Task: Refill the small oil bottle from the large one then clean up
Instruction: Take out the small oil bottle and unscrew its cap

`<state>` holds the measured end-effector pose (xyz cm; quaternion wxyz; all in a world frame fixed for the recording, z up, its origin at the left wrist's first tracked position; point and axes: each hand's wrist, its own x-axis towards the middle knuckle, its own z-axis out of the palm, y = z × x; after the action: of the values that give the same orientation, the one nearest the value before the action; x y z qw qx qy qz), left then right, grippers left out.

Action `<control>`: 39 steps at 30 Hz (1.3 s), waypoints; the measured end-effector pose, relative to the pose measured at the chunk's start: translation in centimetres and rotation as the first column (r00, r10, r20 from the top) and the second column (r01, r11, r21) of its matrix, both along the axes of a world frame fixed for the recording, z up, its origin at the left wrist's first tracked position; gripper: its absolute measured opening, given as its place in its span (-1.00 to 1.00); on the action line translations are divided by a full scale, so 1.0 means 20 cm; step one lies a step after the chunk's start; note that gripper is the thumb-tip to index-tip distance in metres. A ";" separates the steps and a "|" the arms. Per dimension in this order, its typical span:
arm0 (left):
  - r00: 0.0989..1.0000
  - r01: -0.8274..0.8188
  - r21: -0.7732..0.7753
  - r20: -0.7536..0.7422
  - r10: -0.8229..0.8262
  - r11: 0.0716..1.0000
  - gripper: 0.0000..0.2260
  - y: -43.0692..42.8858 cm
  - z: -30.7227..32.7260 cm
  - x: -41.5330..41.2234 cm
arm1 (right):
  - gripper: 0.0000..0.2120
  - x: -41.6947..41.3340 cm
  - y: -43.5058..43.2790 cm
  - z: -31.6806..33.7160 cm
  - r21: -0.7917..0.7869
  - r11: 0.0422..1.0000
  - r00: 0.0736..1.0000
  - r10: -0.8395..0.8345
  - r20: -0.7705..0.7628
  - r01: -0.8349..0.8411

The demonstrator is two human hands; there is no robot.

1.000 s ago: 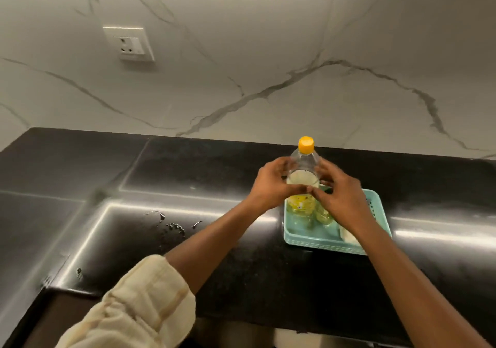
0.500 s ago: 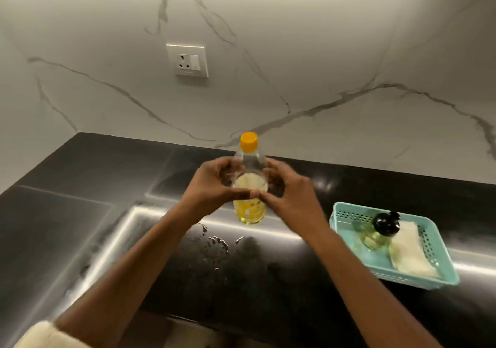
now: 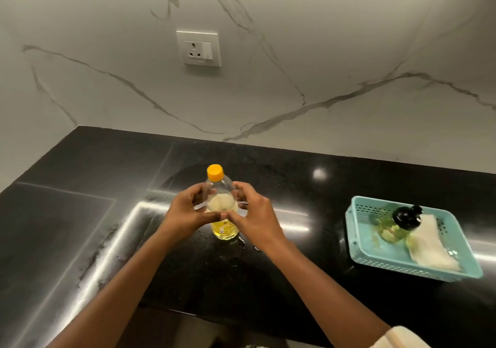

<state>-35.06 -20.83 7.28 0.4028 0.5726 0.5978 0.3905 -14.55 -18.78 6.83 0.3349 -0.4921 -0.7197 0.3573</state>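
Both L hand (image 3: 185,213), R hand (image 3: 258,216) grip bottle (image 3: 225,229), basket (image 3: 418,269) well rt.

Illumination is dim and warm, with the far wall (image 3: 349,38) lit softly and evenly. The glossy black counter (image 3: 67,213) shows long white glare strips left and right, plus one bright spot further back. Wide-angle distortion bows the counter's edges. The bottle (image 3: 225,230) at centre is sharp; the near sleeve (image 3: 402,337) is blurred.

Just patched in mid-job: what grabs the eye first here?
The orange-capped large oil bottle stands out, held upright mid-counter between the left hand and right hand. To the right, a teal basket holds the small black-topped bottle and a white cloth.
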 end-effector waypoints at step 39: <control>0.993 0.101 0.208 0.032 -0.110 0.973 -0.73 -0.31 -0.03 1.17 | -0.39 1.87 0.04 -0.24 -0.113 0.804 0.792 -0.533 0.298 0.583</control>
<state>-11.73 -27.11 6.61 0.3744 0.6335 0.5140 0.4408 22.94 -18.02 2.12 0.2807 -0.7553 -0.5385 0.2465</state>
